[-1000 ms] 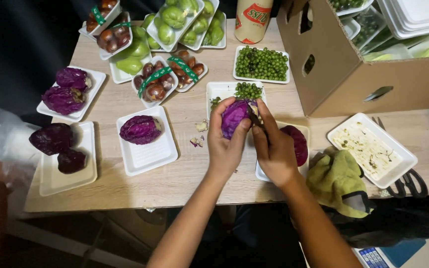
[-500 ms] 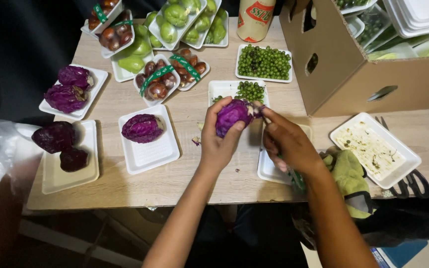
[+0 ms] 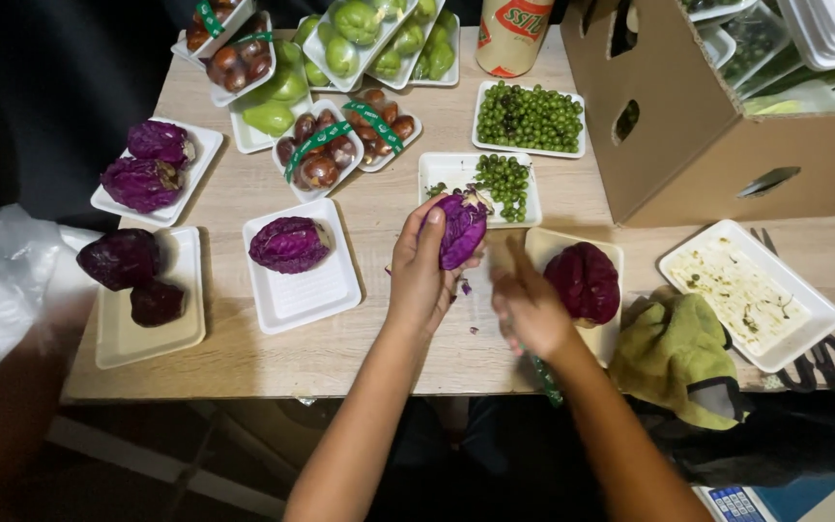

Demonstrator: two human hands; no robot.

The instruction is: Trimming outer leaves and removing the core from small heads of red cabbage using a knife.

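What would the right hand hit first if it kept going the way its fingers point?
Probably the white tray of green peas. The right hand, motion-blurred, points up-left along the table, past the purple cabbage that the left hand holds. Depth is unclear.

The small purple cabbage [image 3: 458,228] I'm holding is a loose, crinkled head, deep violet with paler streaks along its leaf edges. It sits upright and slightly tilted, lifted off the wooden tabletop, just in front of the white tray of green peas. A few purple scraps lie beneath it.
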